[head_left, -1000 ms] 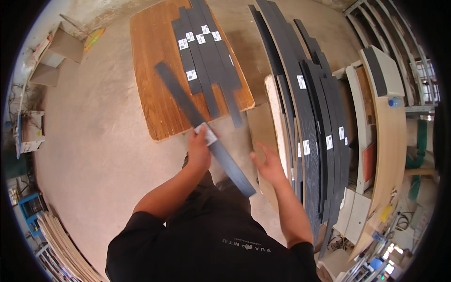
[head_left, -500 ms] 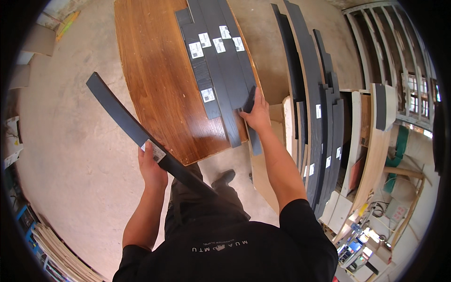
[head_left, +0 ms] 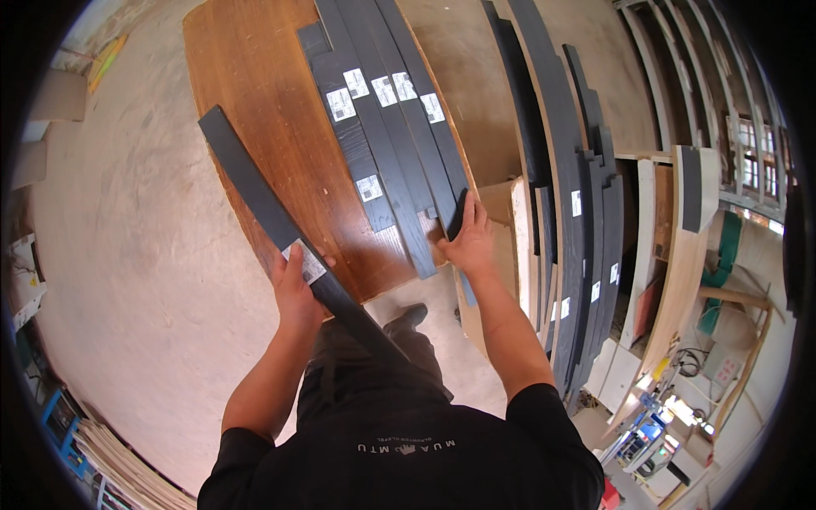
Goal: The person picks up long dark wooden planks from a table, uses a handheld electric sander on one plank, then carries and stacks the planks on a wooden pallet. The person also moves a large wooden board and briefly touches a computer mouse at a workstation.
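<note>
My left hand (head_left: 297,293) is closed around a long dark grey board (head_left: 246,174) with a white label. That board slants across the near left edge of the brown wooden table (head_left: 255,85), its near end over my legs. Fingers bent, my right hand (head_left: 472,240) grips the near end of another dark grey board (head_left: 442,157) at the table's right edge. Its thumb is on the left side of that end, and the fingers lie over the right side. Several more dark grey boards (head_left: 378,144) lie side by side on the tabletop, most with white labels.
To the right, a stack of dark boards (head_left: 569,204) stands beside pale panels (head_left: 684,263). A metal rack (head_left: 680,76) is at the far right. Thin wooden strips (head_left: 127,467) lie at the lower left. Concrete floor (head_left: 136,255) surrounds the table.
My left hand and its board have moved right, over the table edge. My right hand has come nearer to me, and the two rightmost boards have slid toward me against the others.
</note>
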A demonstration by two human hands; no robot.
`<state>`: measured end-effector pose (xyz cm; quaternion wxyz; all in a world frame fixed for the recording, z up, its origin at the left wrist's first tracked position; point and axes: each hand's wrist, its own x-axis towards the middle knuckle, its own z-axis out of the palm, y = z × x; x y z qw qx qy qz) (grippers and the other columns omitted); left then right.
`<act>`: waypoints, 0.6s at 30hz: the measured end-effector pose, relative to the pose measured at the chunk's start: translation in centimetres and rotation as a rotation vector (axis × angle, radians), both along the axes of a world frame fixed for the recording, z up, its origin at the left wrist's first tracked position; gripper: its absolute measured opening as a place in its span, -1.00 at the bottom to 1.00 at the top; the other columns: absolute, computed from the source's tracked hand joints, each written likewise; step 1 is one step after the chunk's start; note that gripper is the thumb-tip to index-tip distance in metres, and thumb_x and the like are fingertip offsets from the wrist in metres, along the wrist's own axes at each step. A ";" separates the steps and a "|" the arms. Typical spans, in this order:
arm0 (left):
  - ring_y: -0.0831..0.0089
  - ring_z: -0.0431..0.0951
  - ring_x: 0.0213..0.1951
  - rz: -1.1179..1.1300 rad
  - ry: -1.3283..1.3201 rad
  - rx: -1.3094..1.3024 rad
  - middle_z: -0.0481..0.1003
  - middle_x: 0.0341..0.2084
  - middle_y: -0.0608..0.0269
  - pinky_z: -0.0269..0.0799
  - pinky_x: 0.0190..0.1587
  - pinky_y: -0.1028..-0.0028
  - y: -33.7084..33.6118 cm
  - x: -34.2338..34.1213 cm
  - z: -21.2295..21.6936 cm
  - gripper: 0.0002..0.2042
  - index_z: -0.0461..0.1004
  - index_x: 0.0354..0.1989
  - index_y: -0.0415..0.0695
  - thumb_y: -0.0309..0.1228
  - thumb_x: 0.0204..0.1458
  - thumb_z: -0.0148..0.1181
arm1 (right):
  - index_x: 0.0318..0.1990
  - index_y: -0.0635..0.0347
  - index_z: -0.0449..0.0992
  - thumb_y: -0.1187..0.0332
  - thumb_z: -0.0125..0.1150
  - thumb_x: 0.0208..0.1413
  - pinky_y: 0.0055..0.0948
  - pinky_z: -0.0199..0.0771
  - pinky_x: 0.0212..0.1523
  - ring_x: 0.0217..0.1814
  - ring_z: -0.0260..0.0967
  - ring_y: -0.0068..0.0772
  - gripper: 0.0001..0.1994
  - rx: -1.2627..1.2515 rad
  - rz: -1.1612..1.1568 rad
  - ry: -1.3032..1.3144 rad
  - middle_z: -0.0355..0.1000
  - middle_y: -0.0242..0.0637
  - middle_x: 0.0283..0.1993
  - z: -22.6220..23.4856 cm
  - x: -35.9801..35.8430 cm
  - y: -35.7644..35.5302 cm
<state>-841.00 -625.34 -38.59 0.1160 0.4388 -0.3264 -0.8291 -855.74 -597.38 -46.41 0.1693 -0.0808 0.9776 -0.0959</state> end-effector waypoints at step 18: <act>0.32 0.61 -0.34 -0.019 -0.023 -0.071 0.55 -0.35 0.20 0.58 -0.22 0.34 0.4 0.1 -0.8 -0.79 0.40 -0.05 -0.09 -0.22 0.36 0.08 | 0.53 0.08 0.02 0.15 0.48 -0.25 -0.04 0.51 0.12 0.15 0.44 0.16 0.10 -0.164 -0.155 -0.054 0.38 0.08 0.15 4.7 0.9 2.2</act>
